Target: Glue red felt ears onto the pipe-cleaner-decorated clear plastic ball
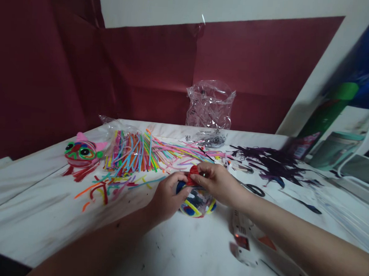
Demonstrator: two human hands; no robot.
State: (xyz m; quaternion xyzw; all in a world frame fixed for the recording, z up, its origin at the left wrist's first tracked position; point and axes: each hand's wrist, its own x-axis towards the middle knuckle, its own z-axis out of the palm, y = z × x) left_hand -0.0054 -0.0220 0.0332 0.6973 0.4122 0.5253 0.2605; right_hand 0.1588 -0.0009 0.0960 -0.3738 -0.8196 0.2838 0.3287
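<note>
On the table in front of me sits a small round craft ball (pixel 196 202), partly clear, with yellow, blue and red pipe cleaners stuck on its surface. A red coiled pipe-cleaner piece (pixel 194 175) is at its top. My left hand (pixel 169 195) grips the ball's left side, thumb across the front and fingertips reaching the red piece. From the right, my right hand (pixel 217 182) pinches the red piece between thumb and fingers. My fingers partly cover the ball's top, so I cannot tell whether the red piece is attached.
A finished-looking pink craft head (pixel 82 151) stands at left. Beside it lie bundled pipe cleaners (pixel 133 151) and cut scraps (pixel 119 188). Scissors (pixel 254 189), dark purple strips (pixel 267 162) and a glue gun (pixel 243 241) lie right. A clear plastic bag (pixel 209 106) stands behind.
</note>
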